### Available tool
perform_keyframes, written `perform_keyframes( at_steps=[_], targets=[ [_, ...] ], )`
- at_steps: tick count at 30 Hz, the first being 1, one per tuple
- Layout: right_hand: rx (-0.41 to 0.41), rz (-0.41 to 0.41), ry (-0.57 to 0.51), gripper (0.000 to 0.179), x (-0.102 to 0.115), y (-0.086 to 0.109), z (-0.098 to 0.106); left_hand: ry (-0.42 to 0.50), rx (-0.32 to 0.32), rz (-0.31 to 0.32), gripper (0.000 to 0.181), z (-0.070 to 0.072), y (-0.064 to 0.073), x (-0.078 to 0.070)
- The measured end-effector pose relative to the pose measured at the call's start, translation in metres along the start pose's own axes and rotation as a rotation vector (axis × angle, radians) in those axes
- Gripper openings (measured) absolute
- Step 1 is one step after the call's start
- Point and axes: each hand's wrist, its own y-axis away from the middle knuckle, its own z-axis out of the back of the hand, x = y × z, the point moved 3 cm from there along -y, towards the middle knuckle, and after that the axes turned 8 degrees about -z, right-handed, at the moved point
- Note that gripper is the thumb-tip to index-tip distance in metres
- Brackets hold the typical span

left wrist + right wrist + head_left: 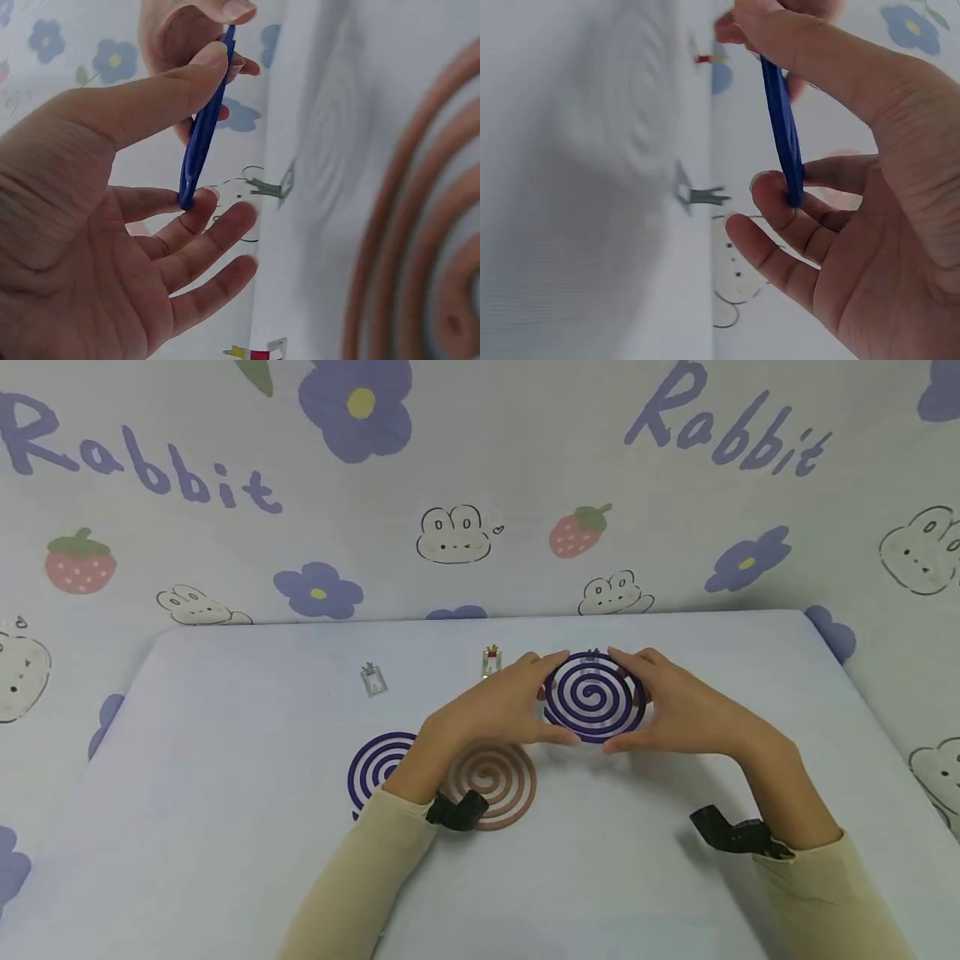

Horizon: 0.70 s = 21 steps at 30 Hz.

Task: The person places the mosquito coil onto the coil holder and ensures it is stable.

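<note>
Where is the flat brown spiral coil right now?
In the head view, lower middle, the flat brown spiral coil lies on the white table, below the left hand in the picture and just right of a partly covered dark-blue spiral coil.

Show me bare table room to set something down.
Free: table left of the flat blue coil, between the sleeves, and right of the right hand. Crowded: around the left hand, brown coil, raised blue coil and the stand behind it.
</note>
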Motion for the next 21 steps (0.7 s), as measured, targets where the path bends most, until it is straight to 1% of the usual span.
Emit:
perform_keyframes(
  at_steps=[2,5,7,10,11,15,18,21],
  targets=[
    [0.001,0.004,-0.008,0.123,-0.003,-0.005,0.008,0.064,-0.004,-0.007,0.111,0.005,-0.008,0.001],
    [0.006,-0.004,-0.023,0.122,-0.005,-0.013,0.016,0.124,-0.023,-0.015,0.107,0.012,-0.018,0.003],
    [0.005,-0.026,-0.043,0.120,-0.008,-0.020,0.021,0.175,-0.058,-0.026,0.099,0.017,-0.025,0.004],
    [0.005,-0.041,-0.101,0.120,-0.012,-0.030,0.026,0.262,-0.123,-0.017,0.088,0.021,-0.036,0.007],
    [0.012,-0.046,-0.126,0.120,-0.013,-0.032,0.027,0.292,-0.148,-0.010,0.084,0.021,-0.039,0.008],
    [0.048,-0.069,-0.211,0.122,-0.020,-0.041,0.027,0.439,-0.236,0.054,0.074,0.018,-0.049,0.012],
    [0.046,-0.112,-0.227,0.121,-0.026,-0.044,0.028,0.573,-0.294,0.091,0.071,0.013,-0.055,0.013],
    [0.033,-0.129,-0.240,0.119,-0.030,-0.047,0.030,0.667,-0.360,0.102,0.069,0.011,-0.059,0.013]
  ],
)
